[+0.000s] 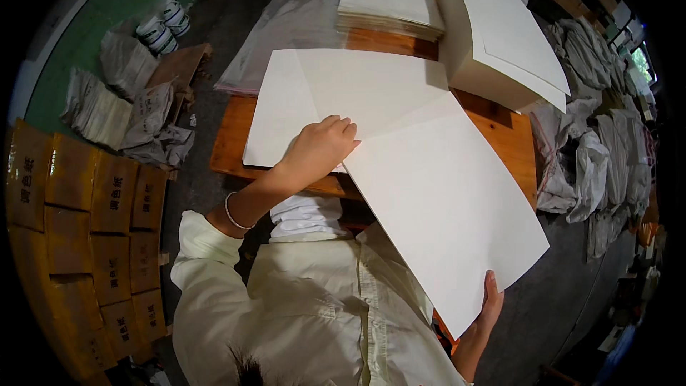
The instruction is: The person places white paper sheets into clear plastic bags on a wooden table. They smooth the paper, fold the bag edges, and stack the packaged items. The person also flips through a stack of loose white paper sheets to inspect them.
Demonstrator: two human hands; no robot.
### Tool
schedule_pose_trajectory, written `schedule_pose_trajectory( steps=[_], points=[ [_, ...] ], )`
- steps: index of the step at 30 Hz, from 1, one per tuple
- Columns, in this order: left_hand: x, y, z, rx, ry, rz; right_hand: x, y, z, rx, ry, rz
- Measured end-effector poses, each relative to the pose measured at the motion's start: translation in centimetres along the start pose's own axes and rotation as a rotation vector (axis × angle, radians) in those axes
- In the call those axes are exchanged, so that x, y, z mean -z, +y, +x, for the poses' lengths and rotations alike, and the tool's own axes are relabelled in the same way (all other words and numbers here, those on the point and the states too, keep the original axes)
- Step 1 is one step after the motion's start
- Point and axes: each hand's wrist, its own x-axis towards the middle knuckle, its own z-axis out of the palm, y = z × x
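"Paper is stretching partly off the wooden table?"

"Yes; the right hand is clasping its near edge."

"And the left hand?"

"Well apart, curling at the far end; whether it's pinching, I cannot tell."

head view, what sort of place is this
Probably a paper workshop or storeroom, judging by the large white sheets handled and piled at a wooden table, the stacked cardboard boxes on the left and the pale sacks heaped on the right.
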Motion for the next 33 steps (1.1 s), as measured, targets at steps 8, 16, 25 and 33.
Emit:
schedule_pose_trajectory(
  steps=[8,16,25,33],
  points=[
    [-0.4,0.6,0.2,-0.045,-0.072,0.029,1.0,0.7,0.4,0.016,-0.037,-0.014],
    [1.5,2.1,-0.3,0.144,-0.264,0.077,1.1,2.4,0.6,0.054,-0.012,0.05],
    [1.9,3.0,-1.2,0.115,-0.261,0.185,0.9,2.1,0.3,0.054,-0.051,0.061],
    [1.6,3.1,-0.5,0.118,-0.243,0.108,-2.8,1.4,-0.8,0.011,-0.027,0.087]
  ],
)
